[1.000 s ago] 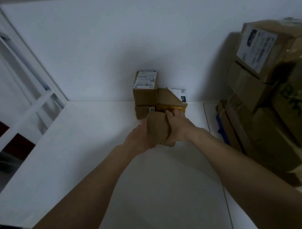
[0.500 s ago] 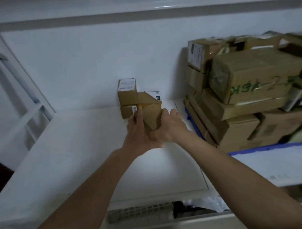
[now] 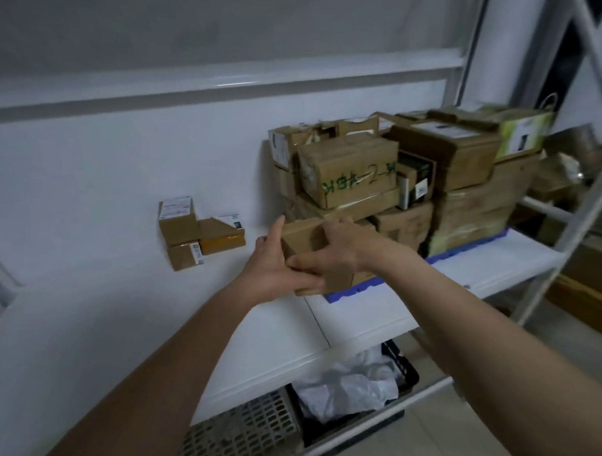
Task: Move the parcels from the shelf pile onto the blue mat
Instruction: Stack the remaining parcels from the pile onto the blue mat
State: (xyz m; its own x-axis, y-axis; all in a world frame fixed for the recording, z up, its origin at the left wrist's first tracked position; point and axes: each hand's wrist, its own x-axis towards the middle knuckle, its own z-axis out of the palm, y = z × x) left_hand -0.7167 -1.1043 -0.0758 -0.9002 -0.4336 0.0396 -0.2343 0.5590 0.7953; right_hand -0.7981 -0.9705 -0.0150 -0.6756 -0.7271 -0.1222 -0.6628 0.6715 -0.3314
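- The carried parcel (image 3: 308, 246), a plain brown carton, sits between both hands at the left end of the stack on the blue mat (image 3: 349, 291), above the mat's near left corner.
- The left hand (image 3: 277, 266) presses flat against the parcel's left end, forefinger pointing straight up past its top edge; this grip is spread, not curled.
- The right hand (image 3: 331, 252) wraps the front face, fingers hooked over the top edge and thumb under the lower edge; this grip pinches the parcel.
- The parcel's long axis appears to run left to right, along the shelf (image 3: 482, 272), its right part hidden behind the right hand.
- The mat and its stacked parcels (image 3: 386, 177) lie directly right of and behind the grip, touching or nearly so; I cannot tell which.
- The remaining small parcels (image 3: 197, 231) stand well apart to the left, against the wall.
- Judging from this, the coming move is a short setting-down rightward, led by the right hand.
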